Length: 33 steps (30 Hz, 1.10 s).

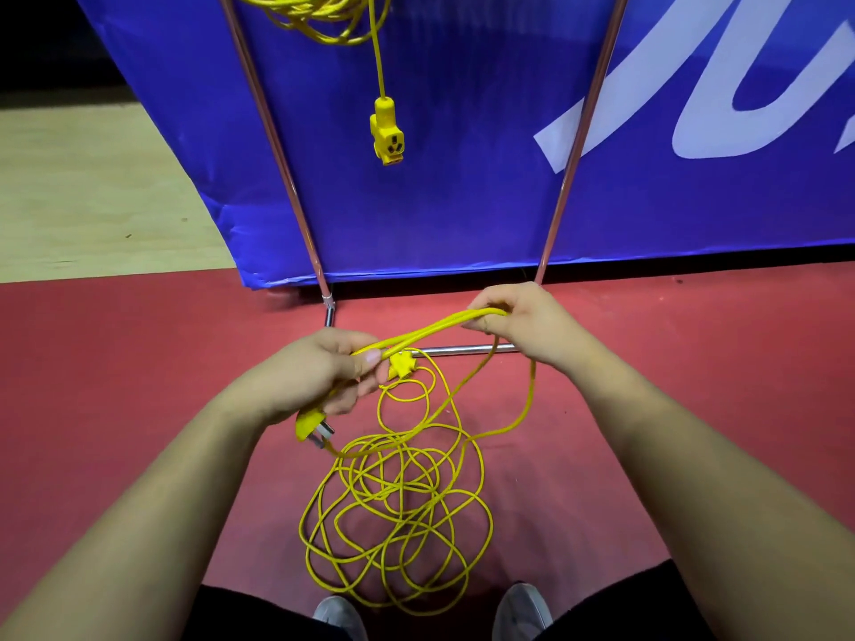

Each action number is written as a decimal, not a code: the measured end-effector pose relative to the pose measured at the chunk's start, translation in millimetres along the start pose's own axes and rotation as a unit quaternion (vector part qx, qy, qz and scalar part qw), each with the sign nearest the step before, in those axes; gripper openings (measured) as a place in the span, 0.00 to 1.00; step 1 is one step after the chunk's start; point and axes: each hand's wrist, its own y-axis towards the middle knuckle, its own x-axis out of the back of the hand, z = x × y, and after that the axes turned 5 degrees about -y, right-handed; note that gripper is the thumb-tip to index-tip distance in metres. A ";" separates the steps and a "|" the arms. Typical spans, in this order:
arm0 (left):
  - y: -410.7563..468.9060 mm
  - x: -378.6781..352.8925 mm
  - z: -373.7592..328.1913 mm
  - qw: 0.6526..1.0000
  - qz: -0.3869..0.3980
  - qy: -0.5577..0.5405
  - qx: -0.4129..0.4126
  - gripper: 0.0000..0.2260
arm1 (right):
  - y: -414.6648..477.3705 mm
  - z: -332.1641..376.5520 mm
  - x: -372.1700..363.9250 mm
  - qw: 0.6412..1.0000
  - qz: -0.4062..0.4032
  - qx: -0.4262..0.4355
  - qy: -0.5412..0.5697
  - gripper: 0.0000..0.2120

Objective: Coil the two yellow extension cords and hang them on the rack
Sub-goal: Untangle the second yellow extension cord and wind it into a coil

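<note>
A loose yellow extension cord (pixel 398 515) lies tangled on the red floor between my feet. My left hand (pixel 319 370) grips its end, with the pronged plug (pixel 312 427) sticking out below my palm. My right hand (pixel 518 323) pinches a doubled loop of the same cord, stretched between both hands. The cord's socket end (pixel 400 365) lies on the floor by the rack's bottom bar. A second yellow cord (pixel 319 13) hangs coiled at the top of the rack, its socket (pixel 387 131) dangling down.
The rack has two slanted metal uprights (pixel 277 145) (pixel 578 145) and a chrome bottom bar (pixel 467 349). A blue banner (pixel 486 201) with white lettering stands behind it. Tan flooring (pixel 92 192) lies at the left. My grey shoes (pixel 340 617) (pixel 523 610) show at the bottom.
</note>
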 end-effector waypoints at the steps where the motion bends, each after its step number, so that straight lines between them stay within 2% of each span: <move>1: -0.2 -0.5 -1.4 1.000 0.002 -0.018 -0.010 0.15 | -0.4 -0.2 0.7 1.000 -0.004 0.003 0.008 0.02; 4: -0.5 1.0 -2.3 0.999 0.032 -0.029 -0.023 0.18 | 1.5 0.9 3.0 1.000 -0.010 0.003 0.023 0.03; 7: -1.0 0.3 -1.3 0.996 0.050 -0.048 -0.052 0.16 | 3.7 0.4 3.1 1.000 -0.007 0.007 0.026 0.04; 10: -0.5 -4.7 -8.8 0.989 -0.003 -0.128 -0.075 0.13 | 6.9 -9.8 -0.4 0.998 -0.038 -0.006 0.040 0.05; 13: 0.7 -1.5 -18.5 0.962 -0.084 -0.229 -0.122 0.15 | 11.6 -39.0 -6.6 0.998 -0.051 -0.024 -0.032 0.05; 16: -2.4 14.6 -20.2 0.929 -0.130 -0.312 -0.152 0.14 | 6.5 -73.6 -17.1 0.993 -0.017 -0.116 -0.026 0.04; 19: -6.2 28.2 -13.7 0.920 -0.144 -0.324 -0.163 0.14 | -6.5 -96.6 -33.7 0.976 0.034 -0.213 -0.003 0.07; 22: -2.2 28.6 -5.8 0.928 -0.180 -0.284 -0.159 0.14 | -8.7 -88.7 -49.4 0.939 0.010 -0.310 0.149 0.08; 23: -0.3 26.9 -4.5 0.932 -0.200 -0.262 -0.152 0.14 | -4.2 -80.4 -52.0 0.941 -0.004 -0.306 0.144 0.08; 25: 1.5 22.8 -5.3 0.940 -0.239 -0.208 -0.125 0.14 | 4.4 -57.1 -49.2 0.974 0.025 -0.227 -0.010 0.07; 27: 1.1 17.5 -7.5 0.949 -0.252 -0.163 -0.098 0.13 | 4.5 -20.5 -39.3 0.969 0.157 -0.125 -0.146 0.04; 29: 0.7 9.4 -8.3 0.964 -0.220 -0.129 -0.076 0.14 | -1.8 12.6 -32.4 0.946 0.288 -0.082 -0.123 0.03; 30: 0.6 3.4 -8.9 0.974 -0.189 -0.103 -0.065 0.14 | -4.9 27.8 -30.2 0.943 0.316 -0.067 -0.079 0.03; 31: 0.7 -2.7 -8.4 0.984 -0.149 -0.081 -0.050 0.15 | -6.0 38.3 -30.2 0.948 0.314 -0.046 -0.030 0.05; 33: 0.5 -14.4 -7.0 0.996 -0.067 -0.047 -0.029 0.17 | -3.4 49.8 -30.7 0.970 0.234 -0.010 0.067 0.06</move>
